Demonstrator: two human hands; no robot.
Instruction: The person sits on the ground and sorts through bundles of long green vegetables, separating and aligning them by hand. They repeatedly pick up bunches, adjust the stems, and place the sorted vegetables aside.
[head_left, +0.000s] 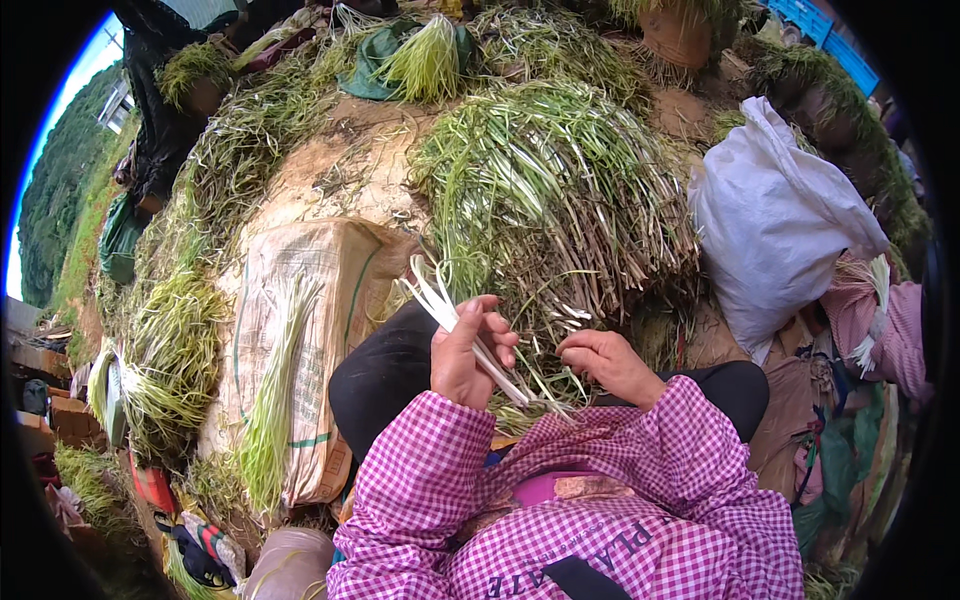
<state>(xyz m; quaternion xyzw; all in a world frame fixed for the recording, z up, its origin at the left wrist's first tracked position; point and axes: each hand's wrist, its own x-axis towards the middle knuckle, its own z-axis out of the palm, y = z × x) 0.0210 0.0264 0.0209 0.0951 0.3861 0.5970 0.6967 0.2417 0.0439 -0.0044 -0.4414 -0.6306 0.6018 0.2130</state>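
Observation:
My left hand (466, 358) is closed around a few slender white stalks (436, 301), which look like chives or young leeks. Their white tops stick up past the thumb and their lower ends hang towards my lap. To the right, my right hand (611, 367) has its fingers curled together beside loose green leaves and short white pieces (576, 313). Whether anything is pinched there is hidden. Just beyond both hands lies a large heap of untrimmed stalks (555, 195), with green and white lengths and brown root ends towards the right.
A neat bundle of pale stalks (281, 397) rests on a woven sack (330, 300) at my left. A full white sack (780, 217) stands at right. Leaf trimmings (232, 157) cover the ground around. Another bundle (427, 60) lies on green cloth (371, 64) farther off.

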